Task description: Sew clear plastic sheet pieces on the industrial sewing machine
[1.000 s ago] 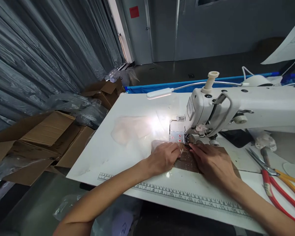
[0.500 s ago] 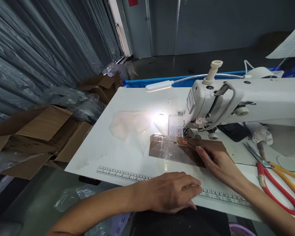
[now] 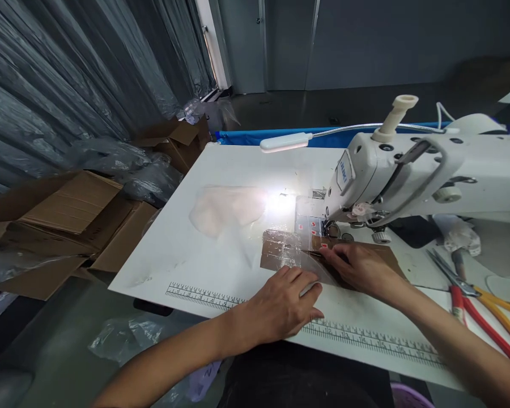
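Note:
A brown sheet with a glossy clear film (image 3: pixel 276 252) lies on the white sewing table (image 3: pixel 221 266), its back edge beside the presser foot of the sewing machine (image 3: pixel 365 170). My left hand (image 3: pixel 287 300) rests palm down on the table with fingers apart, fingertips at the sheet's front edge. My right hand (image 3: pixel 361 269) lies over the sheet's right part, thumb and fingers pinched together close to the foot. A thin dark point sticks out left of these fingers; what it belongs to is hidden. White pieces with red marks (image 3: pixel 308 225) lie by the needle.
Red- and yellow-handled scissors (image 3: pixel 465 289) lie at the right. A lamp (image 3: pixel 285 142) hangs over the table, above a pale translucent piece (image 3: pixel 225 209). A printed ruler (image 3: pixel 365 339) runs along the front edge. Open cardboard boxes (image 3: pixel 72 204) stand at left.
My left hand has moved forward and left, from the front edge up to the sheet. My right hand has shifted left and its fingers have come nearer the foot. The view has turned slightly.

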`<state>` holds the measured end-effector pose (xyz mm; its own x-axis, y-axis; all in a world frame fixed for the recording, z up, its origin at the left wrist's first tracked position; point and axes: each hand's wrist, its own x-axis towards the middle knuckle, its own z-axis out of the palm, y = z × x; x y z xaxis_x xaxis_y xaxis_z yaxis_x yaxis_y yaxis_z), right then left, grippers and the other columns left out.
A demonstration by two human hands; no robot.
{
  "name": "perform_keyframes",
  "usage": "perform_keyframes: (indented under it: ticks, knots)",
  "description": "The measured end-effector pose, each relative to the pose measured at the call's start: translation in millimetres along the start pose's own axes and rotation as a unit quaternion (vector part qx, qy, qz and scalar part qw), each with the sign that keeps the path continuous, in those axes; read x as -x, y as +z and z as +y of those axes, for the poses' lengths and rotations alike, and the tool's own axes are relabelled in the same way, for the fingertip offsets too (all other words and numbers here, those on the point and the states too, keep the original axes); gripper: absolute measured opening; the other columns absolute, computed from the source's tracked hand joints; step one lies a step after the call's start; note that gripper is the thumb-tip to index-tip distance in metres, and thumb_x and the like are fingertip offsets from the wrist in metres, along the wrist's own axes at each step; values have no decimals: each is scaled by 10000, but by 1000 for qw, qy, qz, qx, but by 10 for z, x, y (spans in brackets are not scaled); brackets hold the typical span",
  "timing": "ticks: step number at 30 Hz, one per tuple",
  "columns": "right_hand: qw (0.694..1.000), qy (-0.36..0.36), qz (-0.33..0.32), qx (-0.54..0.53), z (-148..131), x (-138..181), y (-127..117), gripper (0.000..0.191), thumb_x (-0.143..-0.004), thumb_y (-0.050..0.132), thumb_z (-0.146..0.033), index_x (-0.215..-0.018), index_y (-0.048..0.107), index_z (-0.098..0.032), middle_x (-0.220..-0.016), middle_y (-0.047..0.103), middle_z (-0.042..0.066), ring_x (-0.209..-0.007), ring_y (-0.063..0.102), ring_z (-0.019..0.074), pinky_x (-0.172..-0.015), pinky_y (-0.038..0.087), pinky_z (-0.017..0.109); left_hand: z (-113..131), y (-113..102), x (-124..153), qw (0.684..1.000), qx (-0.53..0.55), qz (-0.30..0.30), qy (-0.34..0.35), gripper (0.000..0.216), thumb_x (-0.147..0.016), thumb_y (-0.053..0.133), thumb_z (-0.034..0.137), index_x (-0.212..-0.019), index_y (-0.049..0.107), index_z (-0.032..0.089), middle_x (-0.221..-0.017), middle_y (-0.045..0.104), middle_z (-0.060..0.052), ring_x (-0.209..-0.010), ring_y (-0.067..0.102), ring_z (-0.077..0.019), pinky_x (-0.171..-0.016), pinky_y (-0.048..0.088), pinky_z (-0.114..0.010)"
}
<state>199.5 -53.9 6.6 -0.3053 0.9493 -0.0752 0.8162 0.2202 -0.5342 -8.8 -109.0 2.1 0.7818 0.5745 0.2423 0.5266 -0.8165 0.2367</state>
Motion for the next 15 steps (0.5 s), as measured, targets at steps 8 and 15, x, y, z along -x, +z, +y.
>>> perform_keyframes:
  ticks: [8,15]
  knots:
    - [999,28,-1,42,-46,-29,82,509,-926,349,-594,-641,556,-227,-502,545,-13,-455,494,143,-472,332,259,-22,24,-16,1000,-3,-2,-2,328,-936,541,343,-1143,549,89,-1147,603,-157,-1000,575,-255,-823,514,-403]
    - [991,29,67,116,186,231,-23,553,-927,292,-636,-703,600,-234,-590,629,41,-516,582,207,-495,383,301,23,-106,40,999,17,-15,23,374,-920,560,408,-1103,575,83,-1156,602,-159,-1009,586,-247,-848,529,-388]
